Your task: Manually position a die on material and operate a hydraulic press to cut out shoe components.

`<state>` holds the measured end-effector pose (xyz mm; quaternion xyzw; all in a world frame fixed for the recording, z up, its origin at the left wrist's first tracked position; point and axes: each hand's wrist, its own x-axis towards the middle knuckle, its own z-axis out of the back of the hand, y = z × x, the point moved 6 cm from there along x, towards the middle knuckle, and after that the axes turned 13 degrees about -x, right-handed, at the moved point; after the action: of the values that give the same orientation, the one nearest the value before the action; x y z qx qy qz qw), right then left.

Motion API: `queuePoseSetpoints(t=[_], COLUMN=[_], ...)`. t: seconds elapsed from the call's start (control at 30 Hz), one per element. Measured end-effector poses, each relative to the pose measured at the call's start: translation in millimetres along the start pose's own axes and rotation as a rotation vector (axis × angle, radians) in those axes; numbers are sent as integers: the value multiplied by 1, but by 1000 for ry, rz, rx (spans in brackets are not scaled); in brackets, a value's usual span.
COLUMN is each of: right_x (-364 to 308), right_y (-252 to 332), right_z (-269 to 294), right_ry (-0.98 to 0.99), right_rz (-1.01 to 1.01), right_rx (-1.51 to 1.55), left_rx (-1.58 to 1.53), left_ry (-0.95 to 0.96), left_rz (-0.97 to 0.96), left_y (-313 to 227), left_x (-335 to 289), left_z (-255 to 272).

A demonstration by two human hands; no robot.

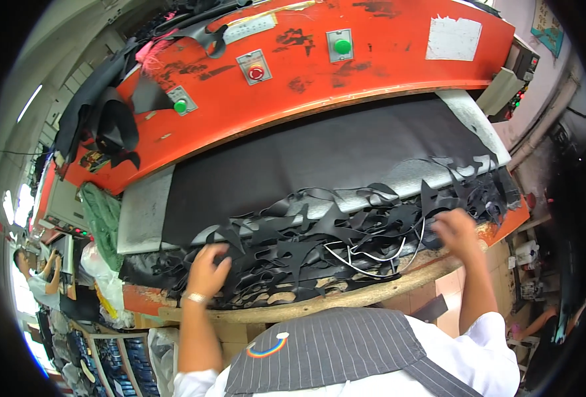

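A tangled heap of black leather-like offcuts (293, 258) lies along the near edge of the machine bed, full of cut-out holes and pointed strips. My left hand (207, 271) is at the heap's left part, thumb apart from loosely bent fingers, with nothing visible in it. Over the right part hovers my right hand (456, 233), its fingers loosely bent and apart; I see nothing held. Between the hands, nearer the right, a thin white-edged curved frame (365, 257) rests on the scraps. Behind the heap, a smooth black sheet (306, 159) covers most of the pale bed (144, 212).
A red-orange press beam (293, 73) spans the far side, with green buttons (342, 46) and a red one (256, 72). Dark scraps (111, 122) hang over its left end. A worn rounded bar (346, 294) edges the front. Another person (48, 281) works far left.
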<state>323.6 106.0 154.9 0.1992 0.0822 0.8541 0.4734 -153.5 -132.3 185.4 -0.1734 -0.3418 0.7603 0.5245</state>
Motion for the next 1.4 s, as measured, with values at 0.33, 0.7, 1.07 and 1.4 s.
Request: queuePoseSetpoints(t=[0.33,0.7,1.07,1.4], right_x=[-37,-28,-36,-4], right_y=[115,118,161,234], right_z=[-58,-58,-60,-107], right_ry=[329,244,374,637], right_rz=[560,531,355,-87], right_rx=[12,-172,-318,-556], left_rx=[173,-28,-230,91], left_ry=[-4,649,-340,-118], left_rz=[-73,137,336,633], left_y=[10,-39,212,319], left_x=[12,-62,102,244], left_z=[-115,-43,116,176])
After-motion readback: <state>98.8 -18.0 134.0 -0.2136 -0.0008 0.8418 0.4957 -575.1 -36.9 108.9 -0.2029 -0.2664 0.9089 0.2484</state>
